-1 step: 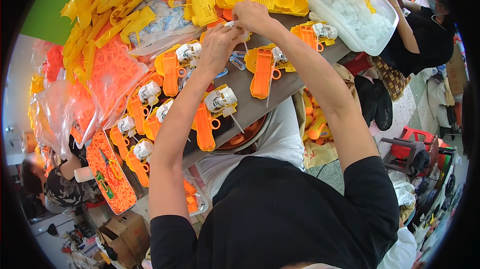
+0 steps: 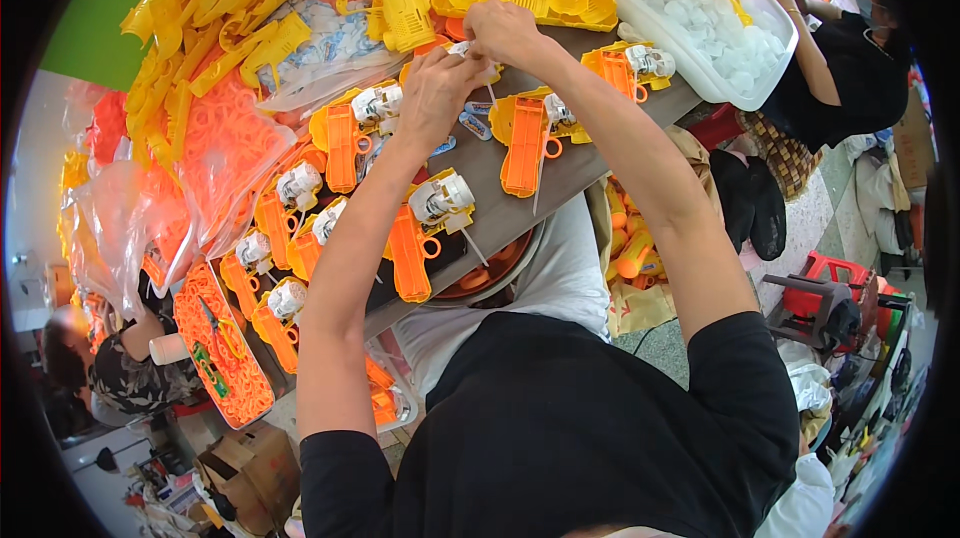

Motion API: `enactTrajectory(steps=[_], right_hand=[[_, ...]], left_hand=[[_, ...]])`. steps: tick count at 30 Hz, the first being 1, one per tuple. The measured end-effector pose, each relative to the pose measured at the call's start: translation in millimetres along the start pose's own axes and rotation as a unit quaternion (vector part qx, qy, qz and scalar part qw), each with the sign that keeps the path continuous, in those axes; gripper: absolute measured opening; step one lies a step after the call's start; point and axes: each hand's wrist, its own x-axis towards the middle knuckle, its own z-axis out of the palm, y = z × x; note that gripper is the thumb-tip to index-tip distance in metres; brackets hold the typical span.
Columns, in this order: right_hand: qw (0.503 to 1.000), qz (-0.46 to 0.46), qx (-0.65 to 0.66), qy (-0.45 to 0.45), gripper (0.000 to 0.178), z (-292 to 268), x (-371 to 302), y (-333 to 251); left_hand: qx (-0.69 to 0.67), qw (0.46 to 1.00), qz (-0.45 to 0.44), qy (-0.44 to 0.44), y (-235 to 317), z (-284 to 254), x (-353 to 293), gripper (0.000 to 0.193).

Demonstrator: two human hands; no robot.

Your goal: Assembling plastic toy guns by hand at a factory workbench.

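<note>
At the far edge of the work table, my left hand [image 2: 437, 93] and my right hand [image 2: 510, 36] meet over a half-built toy gun [image 2: 487, 71] with a white mechanism. My left fingers are closed on it. The right fingers are pinched together at the same spot, and whatever they grip is hidden. Similar toy guns, each a yellow half shell with an orange handle and a white unit, lie around: one [image 2: 525, 148] under my right forearm, another [image 2: 410, 253] by my left forearm. Small printed stickers [image 2: 474, 126] lie beside my left hand.
Yellow shells [image 2: 400, 8] are heaped along the far side. A white tub [image 2: 690, 38] of clear plastic pieces stands at right. Bagged orange rings [image 2: 235, 158] and a tray of orange parts [image 2: 225, 378] with scissors [image 2: 222, 328] are left. Another person [image 2: 850, 88] sits at right.
</note>
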Motion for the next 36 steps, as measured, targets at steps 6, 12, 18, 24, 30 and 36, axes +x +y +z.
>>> enactTrajectory(steps=[6, 12, 18, 24, 30, 36], right_hand=[[0.999, 0.022, -0.017, -0.032, 0.027, -7, -1, -3], [0.999, 0.032, -0.032, -0.025, 0.027, -8, 0, -8], [0.999, -0.01, -0.038, -0.014, 0.027, -13, -5, -10], [1.0, -0.004, -0.02, -0.021, 0.029, -11, -5, -8], [1.0, 0.001, -0.026, -0.017, 0.034, -10, -8, -11], [1.0, 0.011, -0.024, -0.01, 0.039, -7, -8, -9]], left_hand=[[0.052, 0.996, 0.061, -0.05, -5, 5, -2, 0.03], [0.042, 0.993, 0.084, -0.066, -9, 2, 3, 0.031], [0.033, 0.996, 0.054, -0.066, -4, 4, -6, 0.033], [0.007, 0.999, -0.014, -0.045, -8, -18, -9, 0.029], [0.028, 0.998, 0.009, -0.049, -16, -20, -13, 0.017], [0.148, 0.981, 0.073, -0.097, -17, -16, -17, 0.027]])
